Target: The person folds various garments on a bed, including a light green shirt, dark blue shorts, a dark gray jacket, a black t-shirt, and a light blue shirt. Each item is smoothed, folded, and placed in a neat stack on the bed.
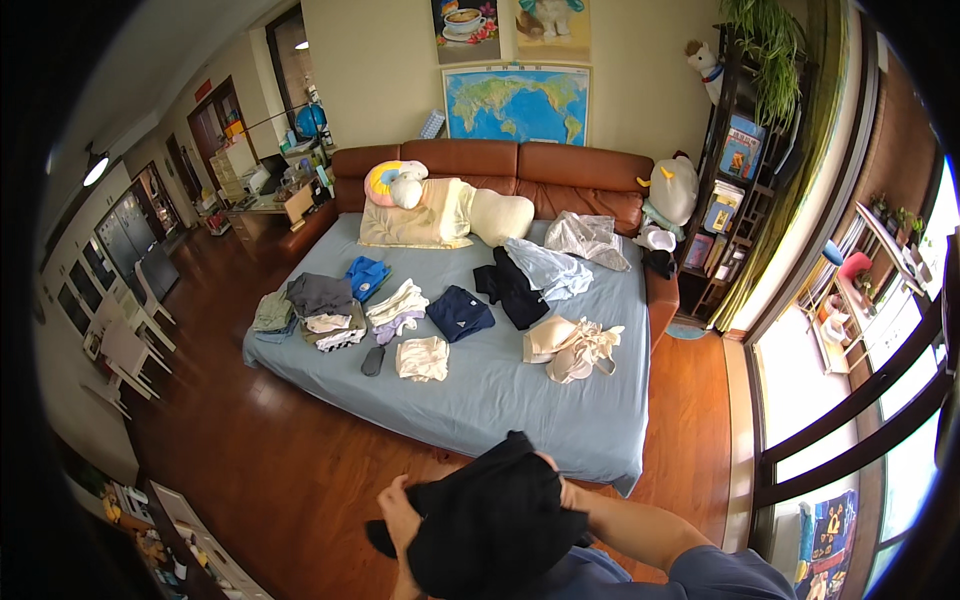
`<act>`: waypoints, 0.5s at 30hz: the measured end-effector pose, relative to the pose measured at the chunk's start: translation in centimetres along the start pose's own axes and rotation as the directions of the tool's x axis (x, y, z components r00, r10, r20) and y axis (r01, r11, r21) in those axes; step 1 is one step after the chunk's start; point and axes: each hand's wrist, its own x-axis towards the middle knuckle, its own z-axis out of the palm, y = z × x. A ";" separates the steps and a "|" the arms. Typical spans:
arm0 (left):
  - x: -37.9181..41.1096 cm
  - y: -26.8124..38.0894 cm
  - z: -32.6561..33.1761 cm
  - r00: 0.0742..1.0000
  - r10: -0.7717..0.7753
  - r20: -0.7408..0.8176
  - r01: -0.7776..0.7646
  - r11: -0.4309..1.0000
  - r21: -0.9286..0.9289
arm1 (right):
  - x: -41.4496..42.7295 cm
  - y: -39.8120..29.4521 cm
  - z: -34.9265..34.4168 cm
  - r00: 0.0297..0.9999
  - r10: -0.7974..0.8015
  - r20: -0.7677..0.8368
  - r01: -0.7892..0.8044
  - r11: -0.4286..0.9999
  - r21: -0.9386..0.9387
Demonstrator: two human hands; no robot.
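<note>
A black cloth garment [495,517] is held up close before my body, bunched and draped between both hands. My left hand [400,514] grips its left edge, fingers bent over the fabric. At the right edge, my right hand [559,484] is partly hidden behind the cloth. Beyond the garment lies a bed with a blue-grey sheet [480,405]. Nearest on it are a folded cream garment [422,358], a rolled dark grey item [373,361] and a heap of beige bras [574,349]. A folded navy garment [460,313] and a spread black garment [514,289] lie farther back.
Stacked clothes [330,311] fill the bed's left side. A light blue shirt [551,270] and a grey garment [589,238] lie at the right. Plush toys [502,214] rest by the brown leather backrest [585,165]. A bookshelf [720,202] and sliding glass doors [825,442] stand to the right.
</note>
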 end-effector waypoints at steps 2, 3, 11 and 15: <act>-1.3 -3.6 2.4 0.942 -0.161 0.293 0.187 0.980 -0.063 | 2.2 2.0 0.9 0.994 0.109 -0.017 -0.109 0.993 0.034; -2.2 -4.9 4.1 0.881 -0.208 0.425 0.300 0.940 -0.162 | 2.7 2.8 1.3 0.987 0.145 -0.071 -0.144 0.989 0.025; -2.7 0.5 2.3 0.658 0.084 0.748 0.733 -0.300 -0.611 | -0.8 0.4 2.3 0.998 -0.044 0.054 0.069 0.708 -0.703; -2.5 2.8 3.0 0.572 0.226 0.789 0.816 -0.256 -0.518 | 0.7 1.0 -2.7 0.944 -0.290 0.156 0.298 0.553 -0.778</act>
